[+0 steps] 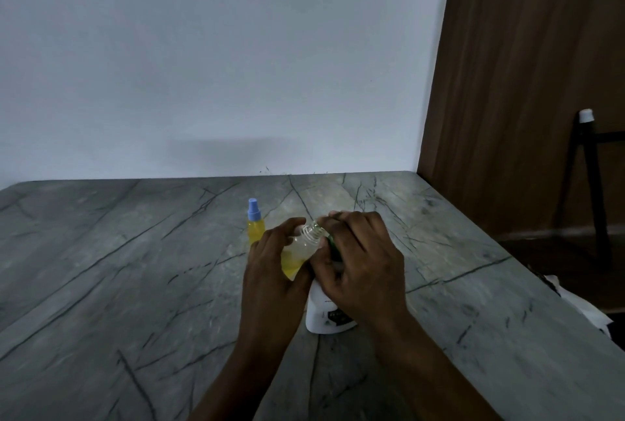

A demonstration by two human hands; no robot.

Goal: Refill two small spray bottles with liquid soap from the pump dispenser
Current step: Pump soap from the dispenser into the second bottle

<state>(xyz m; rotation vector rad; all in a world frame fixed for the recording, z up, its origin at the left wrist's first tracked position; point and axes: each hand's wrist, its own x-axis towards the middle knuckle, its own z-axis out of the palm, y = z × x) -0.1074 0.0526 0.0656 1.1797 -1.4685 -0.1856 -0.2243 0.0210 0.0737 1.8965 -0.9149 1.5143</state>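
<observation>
The left hand (pixel 270 268) curls its fingers round a small clear plastic spray bottle (pixel 299 251), uncapped, part-filled with yellow liquid and tilted, its threaded neck meeting the right hand (pixel 358 258), whose fingers wrap down over the top of the green-topped white pump dispenser (pixel 324 312) standing on the grey veined stone table (pixel 135 268). The spout is hidden, so the neck should probably sit directly beneath it, with short, slow presses to avoid soap on the threads. The second small spray bottle (pixel 254 224), yellow-filled and blue-capped, stands upright just behind the left hand, apparently finished.
</observation>
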